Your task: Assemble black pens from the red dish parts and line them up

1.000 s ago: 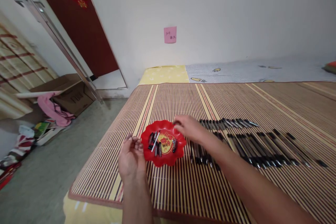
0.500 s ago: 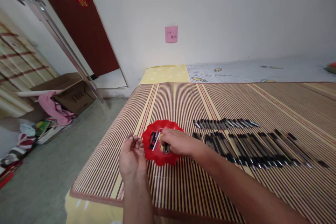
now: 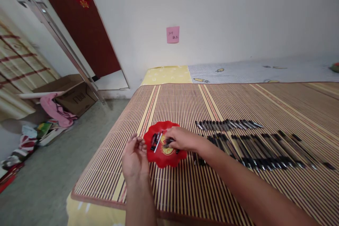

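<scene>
A red scalloped plate lies on the striped bamboo mat, with a few small black pen parts and a white stick in it. My right hand is over the plate, fingers pinched on one small dark part. My left hand rests beside the plate's left rim, palm up, fingers loosely curled and apart, holding nothing that I can see. Rows of black pens lie on the mat right of the plate.
The mat covers a bed with a yellow sheet against the white wall. On the floor at left stand a cardboard box, pink cloth and scattered items. A dark red door is behind it.
My right hand moved from the pen rows onto the plate and pinched a small dark part. My left hand stayed beside the plate.
</scene>
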`<state>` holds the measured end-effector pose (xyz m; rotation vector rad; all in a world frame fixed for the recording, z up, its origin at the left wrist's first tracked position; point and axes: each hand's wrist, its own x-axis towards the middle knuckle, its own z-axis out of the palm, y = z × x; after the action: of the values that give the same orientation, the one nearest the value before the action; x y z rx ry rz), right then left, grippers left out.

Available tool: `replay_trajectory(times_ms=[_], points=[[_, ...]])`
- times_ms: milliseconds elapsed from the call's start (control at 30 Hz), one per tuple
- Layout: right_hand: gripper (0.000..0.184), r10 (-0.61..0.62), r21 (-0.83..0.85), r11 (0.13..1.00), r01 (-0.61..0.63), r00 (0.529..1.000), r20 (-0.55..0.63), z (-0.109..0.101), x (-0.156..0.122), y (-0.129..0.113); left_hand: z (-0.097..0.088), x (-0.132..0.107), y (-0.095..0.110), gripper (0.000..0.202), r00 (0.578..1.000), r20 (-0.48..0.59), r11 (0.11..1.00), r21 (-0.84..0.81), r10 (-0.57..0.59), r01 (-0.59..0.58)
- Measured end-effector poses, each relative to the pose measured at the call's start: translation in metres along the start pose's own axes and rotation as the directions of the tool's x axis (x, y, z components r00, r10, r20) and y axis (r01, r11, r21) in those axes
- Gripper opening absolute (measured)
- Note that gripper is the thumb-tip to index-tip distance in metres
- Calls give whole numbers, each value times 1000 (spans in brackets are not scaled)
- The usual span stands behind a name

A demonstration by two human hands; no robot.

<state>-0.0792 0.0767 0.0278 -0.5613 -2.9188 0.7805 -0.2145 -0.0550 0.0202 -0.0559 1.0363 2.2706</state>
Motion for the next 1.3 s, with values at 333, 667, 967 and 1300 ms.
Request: replay_trajectory(times_ms=[333,667,967,1300], points=[[13,93,741,665,97,973,-210,-22,-18,-1,12,-18,-15,37,891,438,883,457,-120,-106],[11,278,826,563,13,938,-205,-5,-21,-15,16,-23,-23,25,866,498,854,466,-39,-230],[10,89,189,982,24,819,-567,-51,-43,26,20,-30,-24,36,890,450,827,472,72,-305],[22,58,-226,967,-119,964,-258,-34,-33,101,16,-23,-23,32,938,341,869,442,67,-223]])
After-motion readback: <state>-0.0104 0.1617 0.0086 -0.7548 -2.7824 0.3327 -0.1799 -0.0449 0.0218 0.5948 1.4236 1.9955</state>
